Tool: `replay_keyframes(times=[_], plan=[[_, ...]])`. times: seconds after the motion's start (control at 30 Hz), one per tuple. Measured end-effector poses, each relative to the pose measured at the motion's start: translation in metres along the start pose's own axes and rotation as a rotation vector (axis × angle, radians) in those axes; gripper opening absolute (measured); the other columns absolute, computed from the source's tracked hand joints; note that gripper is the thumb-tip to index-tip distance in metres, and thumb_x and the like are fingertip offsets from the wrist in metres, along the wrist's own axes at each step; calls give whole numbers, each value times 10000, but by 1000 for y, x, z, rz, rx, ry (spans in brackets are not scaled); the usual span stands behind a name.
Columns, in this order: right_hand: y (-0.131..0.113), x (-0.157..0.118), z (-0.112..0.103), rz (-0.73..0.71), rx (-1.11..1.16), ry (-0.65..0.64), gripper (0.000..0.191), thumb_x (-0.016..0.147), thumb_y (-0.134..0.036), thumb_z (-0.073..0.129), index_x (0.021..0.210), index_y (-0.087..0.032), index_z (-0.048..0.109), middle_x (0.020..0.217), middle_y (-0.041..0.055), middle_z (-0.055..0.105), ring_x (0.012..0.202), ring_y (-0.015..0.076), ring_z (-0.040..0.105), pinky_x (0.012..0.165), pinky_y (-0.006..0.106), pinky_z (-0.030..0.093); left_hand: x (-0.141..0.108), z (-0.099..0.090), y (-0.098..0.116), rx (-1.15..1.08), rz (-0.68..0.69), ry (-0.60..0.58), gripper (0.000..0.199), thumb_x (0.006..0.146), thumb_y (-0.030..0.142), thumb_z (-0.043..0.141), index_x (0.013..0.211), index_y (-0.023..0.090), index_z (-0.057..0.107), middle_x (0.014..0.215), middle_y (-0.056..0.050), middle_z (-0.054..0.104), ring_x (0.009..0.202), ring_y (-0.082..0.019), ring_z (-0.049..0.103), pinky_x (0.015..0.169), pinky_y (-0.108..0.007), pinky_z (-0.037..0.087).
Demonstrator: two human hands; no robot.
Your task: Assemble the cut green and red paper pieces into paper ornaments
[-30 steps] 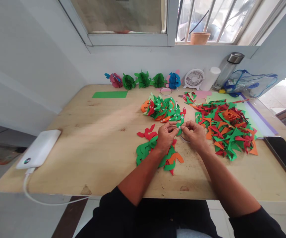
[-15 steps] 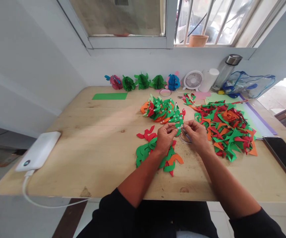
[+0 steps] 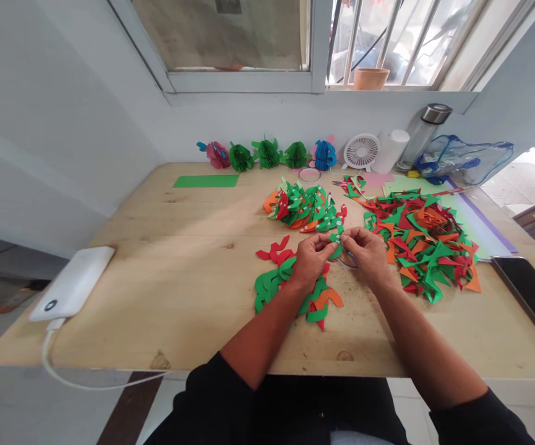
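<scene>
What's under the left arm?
Cut paper pieces peek out beside the left arm: green and red on its left, orange too on its right. What's directly beneath is covered.

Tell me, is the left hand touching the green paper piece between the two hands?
Touching. The head view shows the left hand pinching the left side of the green paper piece, no gap visible.

From where I stand: pale wooden surface beneath the fingers, soft light streak to their left. White wall straight beyond the fingers, grey-white side wall well left. Window above and beyond: tan pane ahead-left, bars ahead-right, daylight behind. Floor lower-left of the fingers: light tiles, dark brown strip.
</scene>
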State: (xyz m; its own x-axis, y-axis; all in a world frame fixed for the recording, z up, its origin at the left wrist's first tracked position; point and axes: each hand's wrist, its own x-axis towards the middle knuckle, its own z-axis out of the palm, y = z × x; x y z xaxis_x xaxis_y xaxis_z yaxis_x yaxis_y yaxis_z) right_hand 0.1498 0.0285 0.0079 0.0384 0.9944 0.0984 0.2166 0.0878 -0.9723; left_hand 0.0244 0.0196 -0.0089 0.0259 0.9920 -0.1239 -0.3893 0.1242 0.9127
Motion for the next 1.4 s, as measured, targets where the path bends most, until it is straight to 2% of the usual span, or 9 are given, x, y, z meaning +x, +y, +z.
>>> replay_keyframes(times=[0.17,0.33,0.53,0.73,1.0,1.2,1.4], plan=[[-1,-1,1,14,23,-16,196,703,-371,610,707,-176,593,623,-6,546,558,107,458,499,225,362,0,-1,0,29,-23,3,308,562,379,747,709,139,619,626,-3,630,525,-105,563,500,-236,482],[-4,-3,2,37,40,-29,188,697,-356,615,711,-169,596,598,-16,533,516,94,426,487,228,340,0,-1,-2,49,-10,3,247,608,358,712,680,143,617,596,7,613,514,-98,550,495,-226,471],[-1,-2,2,14,6,2,177,700,-344,613,707,-167,611,635,1,567,570,110,472,543,239,378,1,0,-3,73,-7,-29,206,661,347,660,679,147,615,575,5,607,506,-108,556,492,-237,483],[-1,-1,1,16,-4,18,197,699,-365,612,696,-168,614,614,0,573,566,119,491,533,240,398,1,0,-3,63,0,-57,203,689,346,635,694,144,612,582,4,612,505,-109,562,488,-237,490],[1,1,-3,21,57,88,162,690,-327,632,701,-167,608,607,-18,553,531,98,465,503,224,367,-3,2,1,128,-27,-98,182,707,297,609,761,127,646,625,-16,648,524,-112,592,467,-210,477],[0,5,-8,6,71,143,158,685,-317,639,727,-165,623,638,-12,578,553,103,489,546,239,401,-5,1,2,136,-64,-95,145,688,235,622,783,126,631,644,-37,677,532,-114,613,465,-192,461],[-1,7,-9,7,103,193,167,674,-324,647,717,-165,622,617,-19,574,553,106,497,543,241,404,-6,1,2,116,-88,-109,84,703,198,600,736,123,618,693,-59,700,556,-115,626,508,-207,482]])
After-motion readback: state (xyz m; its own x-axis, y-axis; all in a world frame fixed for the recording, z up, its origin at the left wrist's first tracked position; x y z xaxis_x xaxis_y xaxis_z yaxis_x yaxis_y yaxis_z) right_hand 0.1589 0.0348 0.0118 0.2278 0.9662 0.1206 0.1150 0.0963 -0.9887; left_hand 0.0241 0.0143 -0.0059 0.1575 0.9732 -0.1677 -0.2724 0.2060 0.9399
